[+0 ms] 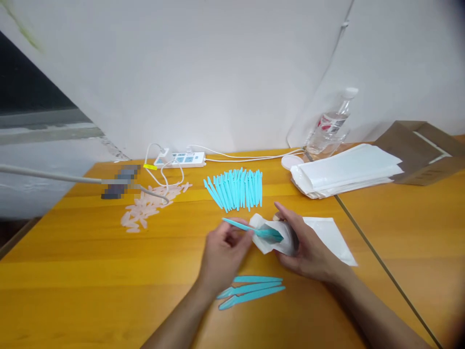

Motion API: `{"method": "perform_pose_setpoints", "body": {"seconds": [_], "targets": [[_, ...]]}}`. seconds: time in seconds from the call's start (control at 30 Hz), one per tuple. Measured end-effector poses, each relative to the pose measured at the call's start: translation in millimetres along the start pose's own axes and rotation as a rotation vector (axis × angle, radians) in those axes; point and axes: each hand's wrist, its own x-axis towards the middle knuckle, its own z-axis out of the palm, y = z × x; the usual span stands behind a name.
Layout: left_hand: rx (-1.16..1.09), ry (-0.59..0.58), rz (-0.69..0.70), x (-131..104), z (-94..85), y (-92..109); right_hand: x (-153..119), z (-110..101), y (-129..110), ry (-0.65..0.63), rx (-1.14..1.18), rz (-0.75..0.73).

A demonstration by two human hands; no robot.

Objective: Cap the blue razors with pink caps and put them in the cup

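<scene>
Three turquoise plastic knives (250, 290) lie side by side on the orange table (72, 271), nearest the camera, just below the hands. Above them, the left hand (223, 254) pinches the handle of another turquoise knife (250, 229), whose far end sits inside the open mouth of a white paper sleeve (271, 237). The right hand (308, 247) grasps that sleeve around its middle, fingers curled over it. Beyond the hands, a fanned row of turquoise knives (236, 188) lies on the table, with a heap of pale pink pieces (147, 209) to its left. A stack of white sleeves (345, 169) rests at the right, beside a plastic bottle (330, 126).
</scene>
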Motion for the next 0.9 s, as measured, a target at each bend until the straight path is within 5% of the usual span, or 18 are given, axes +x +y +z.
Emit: {"method": "perform_pose_setpoints", "body": {"seconds": [0.13, 0.23, 0.37, 0.57, 0.7, 0.8, 0.9], "targets": [[0.104, -0.069, 0.078, -2, 16.1, -1, -1, 3, -2, 0.009, 0.042, -0.018], [0.181, 0.004, 0.146, -1, 2.3, -1, 0, 3, -1, -0.004, 0.036, -0.024], [0.320, -0.064, 0.209, -6, -19.8, -5, 2, 3, 3, -0.019, -0.006, -0.034], [0.793, -0.508, 0.237, -22, -23.1, -11, 6, 1, 2, -0.095, -0.166, -0.078], [0.830, -0.569, 0.241, -21, -26.2, -8, 8, 0, 0, -0.162, -0.291, -0.048], [0.581, -0.457, 0.136, -16, -41.9, -2, 7, -1, 1, -0.181, -0.299, -0.022], [0.151, -0.113, -0.007, -9, -50.7, 4, 6, -2, 2, -0.157, -0.236, -0.018]]}}
